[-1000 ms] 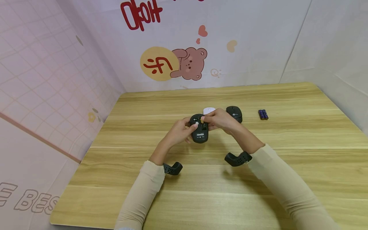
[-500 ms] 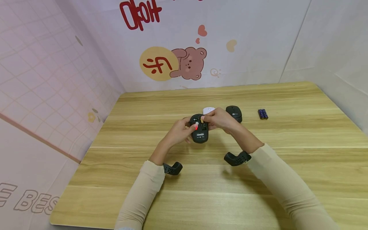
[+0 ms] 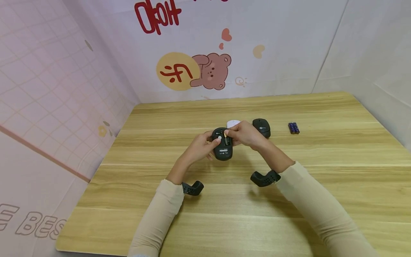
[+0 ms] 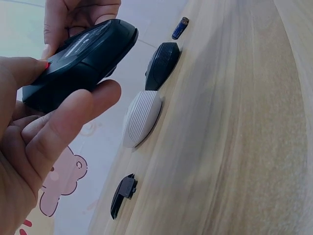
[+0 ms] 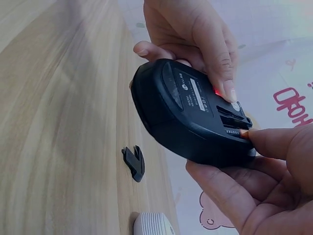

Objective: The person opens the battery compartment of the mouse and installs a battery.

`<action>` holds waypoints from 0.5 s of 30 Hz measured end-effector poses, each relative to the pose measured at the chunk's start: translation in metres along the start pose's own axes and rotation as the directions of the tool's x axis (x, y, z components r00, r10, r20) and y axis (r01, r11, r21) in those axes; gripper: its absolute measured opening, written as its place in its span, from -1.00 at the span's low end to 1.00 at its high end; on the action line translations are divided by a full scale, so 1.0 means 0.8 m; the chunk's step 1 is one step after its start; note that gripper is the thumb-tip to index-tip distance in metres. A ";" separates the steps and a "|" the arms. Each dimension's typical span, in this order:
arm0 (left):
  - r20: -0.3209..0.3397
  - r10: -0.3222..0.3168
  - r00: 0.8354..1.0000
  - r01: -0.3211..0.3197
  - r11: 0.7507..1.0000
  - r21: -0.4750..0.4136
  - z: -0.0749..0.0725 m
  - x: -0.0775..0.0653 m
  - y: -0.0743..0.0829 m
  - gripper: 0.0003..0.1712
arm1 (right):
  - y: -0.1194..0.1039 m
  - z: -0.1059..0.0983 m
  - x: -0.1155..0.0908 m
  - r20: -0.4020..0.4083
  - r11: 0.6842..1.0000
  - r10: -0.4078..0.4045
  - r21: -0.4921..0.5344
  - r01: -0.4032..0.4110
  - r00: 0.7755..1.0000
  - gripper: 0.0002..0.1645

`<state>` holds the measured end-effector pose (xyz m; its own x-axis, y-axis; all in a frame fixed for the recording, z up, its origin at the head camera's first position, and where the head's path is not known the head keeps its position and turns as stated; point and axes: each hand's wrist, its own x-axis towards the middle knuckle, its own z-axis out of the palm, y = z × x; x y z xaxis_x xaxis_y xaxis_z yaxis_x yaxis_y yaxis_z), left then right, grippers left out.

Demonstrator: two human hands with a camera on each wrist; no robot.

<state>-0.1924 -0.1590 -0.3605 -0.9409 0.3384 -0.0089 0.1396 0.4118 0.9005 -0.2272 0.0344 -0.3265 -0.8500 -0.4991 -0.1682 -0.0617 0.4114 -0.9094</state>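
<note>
A black computer mouse [image 3: 223,152] is held underside up above the table, its battery slot uncovered. My left hand [image 3: 201,145] grips its left side, thumb on the underside beside the slot and fingers beneath. A red glow shows at that thumb in both wrist views. On the right, my right hand [image 3: 247,133] holds the mouse's edge from below with its fingers. Its thumb presses the end of a black-and-copper battery [image 5: 234,132] lying along the slot. Part of the battery is hidden by this thumb.
Behind the hands, a white mouse [image 3: 233,123] and a second black mouse [image 3: 261,127] stand on the wooden table [image 3: 224,214]. Purple-blue batteries [image 3: 293,127] lie farther right. A black battery cover [image 5: 133,163] lies on the table, hidden in the head view.
The battery under my right thumb has tipped down into the slot, and more of its length shows there. Both hands and the mouse have stayed nearly in place.
</note>
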 end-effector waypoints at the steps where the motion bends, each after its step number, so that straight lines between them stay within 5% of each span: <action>1: 0.001 0.002 1.000 -0.002 1.000 0.000 0.000 0.000 0.000 -0.50 | 0.000 0.000 0.000 -0.001 1.000 -0.003 -0.003 0.003 1.000 -0.62; 11: 0.005 -0.006 1.000 0.006 1.000 -0.001 -0.001 0.000 -0.001 -0.51 | 0.000 0.002 0.000 0.002 0.999 -0.032 -0.035 0.032 0.999 -0.64; 15: 0.025 -0.018 1.000 0.017 1.000 0.009 -0.002 -0.012 0.024 -0.51 | 0.000 0.002 0.001 -0.001 0.998 -0.031 -0.052 0.031 1.000 -0.64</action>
<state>-0.1813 -0.1558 -0.3421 -0.9352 0.3523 -0.0356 0.1260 0.4248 0.8965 -0.2275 0.0329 -0.3275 -0.8482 -0.5108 -0.1399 -0.1148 0.4351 -0.8930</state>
